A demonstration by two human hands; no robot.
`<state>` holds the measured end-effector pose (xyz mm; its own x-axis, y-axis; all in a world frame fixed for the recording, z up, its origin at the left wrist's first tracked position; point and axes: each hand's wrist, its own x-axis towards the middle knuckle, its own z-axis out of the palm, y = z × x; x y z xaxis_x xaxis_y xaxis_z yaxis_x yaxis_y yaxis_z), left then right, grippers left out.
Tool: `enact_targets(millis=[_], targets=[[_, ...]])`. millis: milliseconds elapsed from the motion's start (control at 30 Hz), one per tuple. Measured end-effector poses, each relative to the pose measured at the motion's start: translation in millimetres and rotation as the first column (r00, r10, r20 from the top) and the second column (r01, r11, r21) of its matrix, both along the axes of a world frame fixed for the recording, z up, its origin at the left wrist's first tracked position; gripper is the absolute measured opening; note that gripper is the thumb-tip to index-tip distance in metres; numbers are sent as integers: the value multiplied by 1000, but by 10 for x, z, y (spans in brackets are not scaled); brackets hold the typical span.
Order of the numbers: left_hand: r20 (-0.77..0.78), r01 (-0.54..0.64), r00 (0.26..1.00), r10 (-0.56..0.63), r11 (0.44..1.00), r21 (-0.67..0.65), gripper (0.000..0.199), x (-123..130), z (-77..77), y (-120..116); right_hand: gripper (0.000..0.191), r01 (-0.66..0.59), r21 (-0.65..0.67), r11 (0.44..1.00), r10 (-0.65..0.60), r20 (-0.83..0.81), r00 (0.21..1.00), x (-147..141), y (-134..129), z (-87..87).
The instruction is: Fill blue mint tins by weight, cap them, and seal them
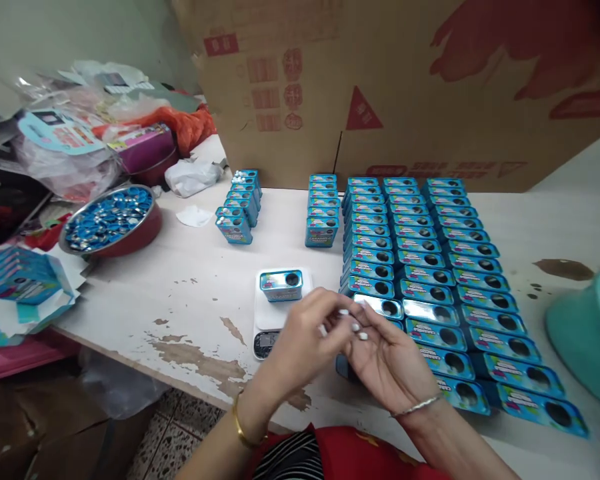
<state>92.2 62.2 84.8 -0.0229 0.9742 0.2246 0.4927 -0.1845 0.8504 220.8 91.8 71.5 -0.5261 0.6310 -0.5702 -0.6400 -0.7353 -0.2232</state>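
Note:
My left hand [305,337], with a gold bangle at the wrist, reaches over my right palm. Its fingers are bent together in a pinch around a small white pellet [355,327]. Palm up and cupped, my right hand [387,360] holds a few such white pellets [363,336] near its fingers. To the left of both hands, one blue tin [281,287] with a round dark hole in its top stands on a white digital scale [267,317]. The scale's display is partly covered by my left hand.
Long rows of blue tins [423,260] stand at the right, with a shorter row [323,213] beside them. Another group [237,213] has white pellets on some tops. A bowl of blue lids [113,220], a cardboard box [405,87] and a teal tub [585,333] surround the table.

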Motion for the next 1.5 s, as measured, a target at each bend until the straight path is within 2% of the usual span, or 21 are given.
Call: enact_targets(millis=[100,200,267,333,433,500,567,633,700,733,800,1000,1333,1400,1500], targets=[[0,-165,986,165,986,24,4,-255,67,100,23,-31,6,1000,31,-22,999,-97,35,23],[-149,-282,946,287,958,50,5,-456,56,190,22,-59,9,998,59,-57,997,-123,51,7],[-284,-289,911,299,954,75,7,-544,25,213,22,-59,6,998,59,-68,996,-106,56,1],[-357,-267,891,280,960,87,10,-597,7,201,23,-44,-4,999,44,-65,997,-73,62,10],[-336,-277,892,304,953,127,11,-593,36,127,24,-17,-13,1000,17,-45,999,-5,74,40],[-280,-281,905,319,945,167,10,-496,71,47,23,-8,-3,1000,8,-28,1000,55,76,55],[-219,-201,945,243,960,197,9,-301,83,-50,23,1,18,1000,-1,-7,1000,132,70,58],[-185,-12,981,53,976,217,10,-36,51,-147,23,8,37,999,-9,22,1000,223,57,49],[-214,200,965,-151,952,231,13,231,-14,-220,25,8,46,999,-10,61,998,316,40,39],[-243,273,945,-217,935,227,15,341,-50,-244,26,7,46,999,-11,82,997,358,29,36],[-297,348,913,-281,915,204,19,484,-105,-268,29,11,36,999,-16,119,993,421,4,40],[-374,409,869,-325,896,171,23,479,-83,-281,33,30,6,1000,-30,171,985,436,-76,89],[-364,446,856,-366,880,165,21,466,-103,-378,30,20,0,1000,-19,254,967,338,-156,57],[-344,427,871,-350,886,181,19,458,-106,-393,28,21,3,1000,-21,258,966,319,-166,60],[-278,306,929,-243,927,216,16,442,-109,-394,24,-2,-1,1000,2,234,972,295,-179,67]])
